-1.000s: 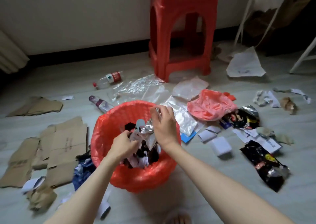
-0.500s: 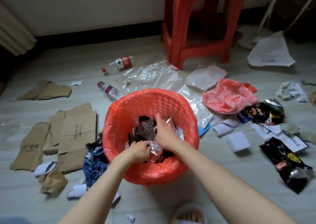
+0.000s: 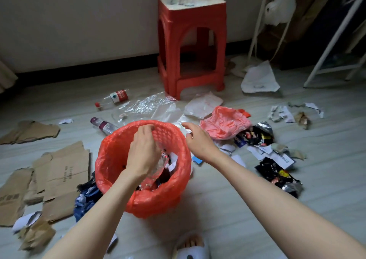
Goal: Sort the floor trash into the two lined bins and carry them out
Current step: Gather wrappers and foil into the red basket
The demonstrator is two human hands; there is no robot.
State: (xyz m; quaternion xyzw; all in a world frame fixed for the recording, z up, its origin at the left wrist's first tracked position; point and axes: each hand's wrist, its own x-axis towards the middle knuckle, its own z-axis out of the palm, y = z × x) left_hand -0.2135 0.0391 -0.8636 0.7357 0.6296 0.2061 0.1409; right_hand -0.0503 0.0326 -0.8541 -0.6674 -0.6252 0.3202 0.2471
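Flattened cardboard [image 3: 53, 171] is lying along the left of the floor [image 3: 227, 219], with a torn brown piece [image 3: 29, 131] sitting apart, farther back. Just right of the cardboard, a blue wrapper [image 3: 85, 199] is resting against the base of the bin [image 3: 172, 195]. Behind them, two clear bottles are lying on their sides: a red-capped bottle [image 3: 112, 99] near the wall side and a purple-capped bottle [image 3: 103, 125] just behind the bin's rim.

The bin, a mesh basket lined with a red bag, is standing upright in the middle of the floor, holding dark wrappers and clear plastic. The left hand [image 3: 143, 152] is hanging over the bin's mouth, fingers bent downward with the tips near the far rim; whether it is gripping anything I cannot tell. The right hand [image 3: 198, 140] is hovering just beyond the bin's right rim, fingers loosely spread and holding nothing.

A sheet of clear film [image 3: 146, 108] is lying behind the bin, and a red stool [image 3: 192, 45] is standing behind that, near the wall. To the right, a pink bag [image 3: 223, 123] is lying crumpled, with black snack wrappers [image 3: 277, 175] and paper scraps [image 3: 281, 114] scattered beyond it. A slippered foot [image 3: 193, 247] is showing at the bottom edge.
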